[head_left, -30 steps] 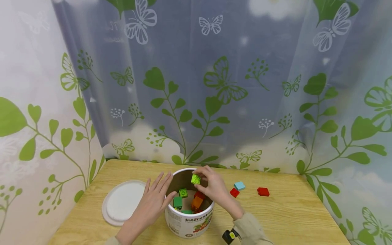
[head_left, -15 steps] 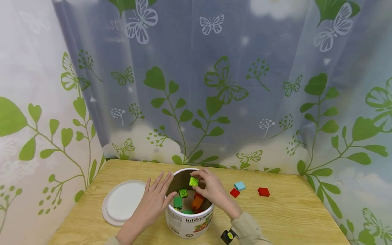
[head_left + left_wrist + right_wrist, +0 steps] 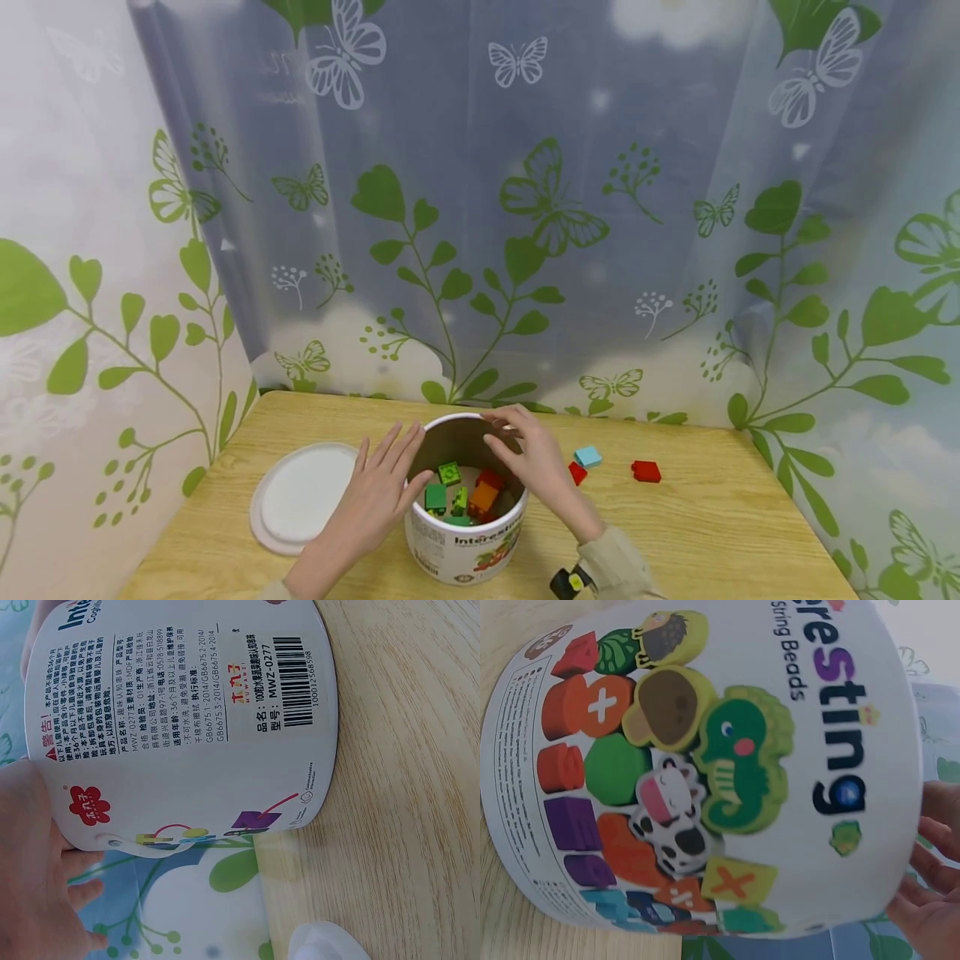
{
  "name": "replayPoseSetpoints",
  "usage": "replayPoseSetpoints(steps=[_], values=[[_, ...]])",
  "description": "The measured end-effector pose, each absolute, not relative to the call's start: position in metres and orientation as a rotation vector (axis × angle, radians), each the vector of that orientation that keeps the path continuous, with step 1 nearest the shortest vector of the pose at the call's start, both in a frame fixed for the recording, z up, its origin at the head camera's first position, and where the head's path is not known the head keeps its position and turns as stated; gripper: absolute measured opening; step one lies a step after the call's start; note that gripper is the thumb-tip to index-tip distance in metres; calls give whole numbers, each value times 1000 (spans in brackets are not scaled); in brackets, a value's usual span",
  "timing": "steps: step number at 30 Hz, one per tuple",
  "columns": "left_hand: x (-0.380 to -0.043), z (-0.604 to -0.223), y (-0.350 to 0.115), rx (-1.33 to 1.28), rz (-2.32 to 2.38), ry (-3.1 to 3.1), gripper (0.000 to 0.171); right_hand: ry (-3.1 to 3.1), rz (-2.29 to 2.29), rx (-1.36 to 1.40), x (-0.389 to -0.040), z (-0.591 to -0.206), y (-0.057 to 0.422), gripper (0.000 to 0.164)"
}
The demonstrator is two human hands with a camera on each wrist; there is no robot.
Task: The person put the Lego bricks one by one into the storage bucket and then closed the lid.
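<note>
On the surface (image 3: 720,533) stands the tub (image 3: 450,552), upright and uncovered, its lid (image 3: 307,493) lying to its left. Your left grip (image 3: 381,487) rests straight-fingered against the tub's left side; your right grip (image 3: 532,458), thumb and fingers apart, holds nothing over its right side. The loose blocks all lie right of the tub, beyond your right grip, the nearer one: the far red block (image 3: 646,472), long axis roughly towards the tub; closer in, the light-blue block (image 3: 588,457) and the part-hidden red block (image 3: 577,472). The lime block (image 3: 460,500) sits inside the tub, below that grip's left.
</note>
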State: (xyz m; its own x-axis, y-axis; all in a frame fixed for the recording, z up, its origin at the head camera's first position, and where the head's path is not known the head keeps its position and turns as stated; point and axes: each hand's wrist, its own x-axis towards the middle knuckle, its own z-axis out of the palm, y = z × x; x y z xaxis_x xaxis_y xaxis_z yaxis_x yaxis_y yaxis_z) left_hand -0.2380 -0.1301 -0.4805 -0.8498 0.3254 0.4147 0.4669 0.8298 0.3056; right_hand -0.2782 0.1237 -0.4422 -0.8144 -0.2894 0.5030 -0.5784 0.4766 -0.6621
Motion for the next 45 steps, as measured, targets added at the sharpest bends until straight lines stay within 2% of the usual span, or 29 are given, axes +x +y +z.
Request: replayPoseSetpoints(steps=[16,32,45], values=[[-239,-482,-131,-597,-571,-2672,64,-2220,1298,667,-282,-451,171,36],[-238,-482,-130,-600,-585,-2666,64,-2206,1335,369,-274,-441,239,40],[-238,-482,-131,-601,-580,-2672,64,-2335,1139,191,-299,-493,308,42]])
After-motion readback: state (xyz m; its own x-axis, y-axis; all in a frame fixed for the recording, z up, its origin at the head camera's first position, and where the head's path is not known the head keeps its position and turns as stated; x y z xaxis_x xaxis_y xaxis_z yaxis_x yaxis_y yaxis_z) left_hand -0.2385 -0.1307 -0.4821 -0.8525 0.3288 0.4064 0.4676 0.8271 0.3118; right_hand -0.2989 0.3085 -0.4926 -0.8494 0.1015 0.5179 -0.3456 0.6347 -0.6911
